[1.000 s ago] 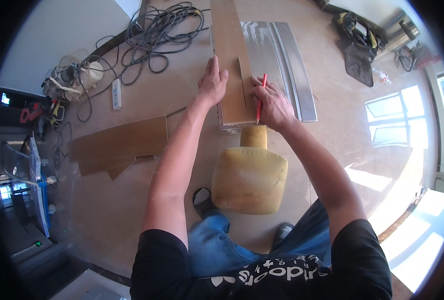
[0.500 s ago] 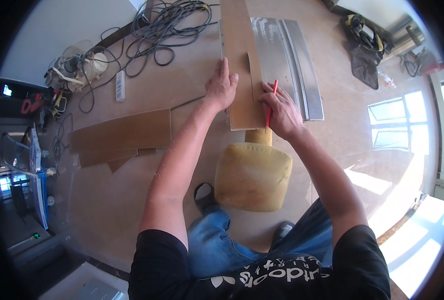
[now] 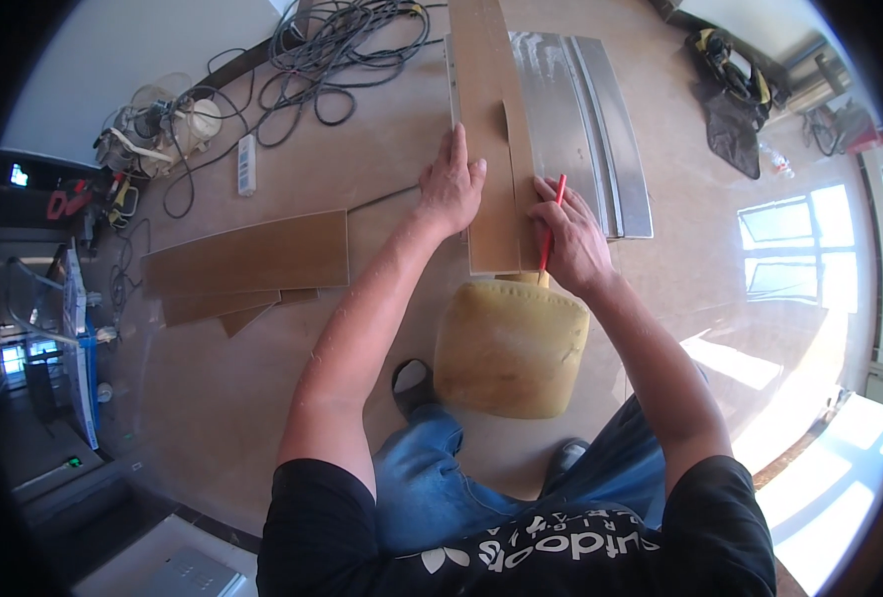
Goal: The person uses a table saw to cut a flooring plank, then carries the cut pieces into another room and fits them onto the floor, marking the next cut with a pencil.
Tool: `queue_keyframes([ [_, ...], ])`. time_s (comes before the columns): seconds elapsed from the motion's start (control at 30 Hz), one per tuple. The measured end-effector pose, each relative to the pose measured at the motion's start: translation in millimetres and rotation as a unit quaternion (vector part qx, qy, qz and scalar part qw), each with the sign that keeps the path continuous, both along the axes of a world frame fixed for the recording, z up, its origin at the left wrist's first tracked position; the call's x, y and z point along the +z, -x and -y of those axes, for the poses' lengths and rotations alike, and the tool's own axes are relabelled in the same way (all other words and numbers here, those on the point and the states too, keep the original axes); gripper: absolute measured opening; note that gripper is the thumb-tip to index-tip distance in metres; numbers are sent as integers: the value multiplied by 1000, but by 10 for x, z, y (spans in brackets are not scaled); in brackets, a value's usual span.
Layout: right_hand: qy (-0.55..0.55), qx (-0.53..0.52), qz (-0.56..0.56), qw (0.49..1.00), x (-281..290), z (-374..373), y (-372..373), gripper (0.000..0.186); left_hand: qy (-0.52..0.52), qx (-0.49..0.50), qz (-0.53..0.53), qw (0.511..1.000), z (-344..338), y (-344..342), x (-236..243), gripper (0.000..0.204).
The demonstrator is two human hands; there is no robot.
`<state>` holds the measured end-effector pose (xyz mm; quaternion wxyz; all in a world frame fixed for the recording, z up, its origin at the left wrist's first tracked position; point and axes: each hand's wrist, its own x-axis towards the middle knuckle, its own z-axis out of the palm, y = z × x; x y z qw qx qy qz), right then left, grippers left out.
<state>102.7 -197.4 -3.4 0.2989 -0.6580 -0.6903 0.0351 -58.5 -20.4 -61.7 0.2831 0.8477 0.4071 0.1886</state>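
A long brown board (image 3: 491,90) lies lengthwise in front of me over a silvery metal-topped surface (image 3: 561,119), its near end reaching past that surface. A narrower strip (image 3: 522,149) of similar brown sheet lies along its right side, one corner slightly lifted. My left hand (image 3: 451,189) rests at the board's left edge, index and middle fingers stretched forward, thumb apart. At the right edge, my right hand (image 3: 576,237) is closed around a red pencil (image 3: 560,189), its lower end down by the board's near corner. Part of the right fingers is hidden.
A yellow padded seat (image 3: 511,348) stands between my legs and the board. Brown offcuts (image 3: 252,254) lie on the floor at left, near a white power strip (image 3: 246,164). Coiled dark cable (image 3: 347,60) lies far left; a black tool bag (image 3: 730,99) sits far right.
The board has slid a little toward me, its near end now closer to the seat. Both hands have come nearer with it, the pencil still in the right.
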Motion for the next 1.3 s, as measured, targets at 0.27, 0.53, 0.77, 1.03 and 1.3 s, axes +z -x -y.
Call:
queue_keyframes([
  [0.27, 0, -8, -21, 1000, 3, 123, 53, 17, 2, -8, -19, 1000, 153, 50, 111, 70],
  [0.53, 34, -30, -48, 998, 88, 376, 239, 21, -24, -20, -34, 999, 289, 122, 172, 69],
  [0.77, 144, -254, -375, 880, 134, 780, 641, 25, -5, -7, -27, 1000, 321, 179, 109, 70],
  [1.03, 117, -225, -536, 805, -285, 639, 675, 28, -3, -9, -6, 1000, 358, 138, 65, 71],
  [1.3, 148, -180, -483, 844, -266, 687, 666, 30, -8, -28, 6, 1000, 369, 204, 24, 75],
])
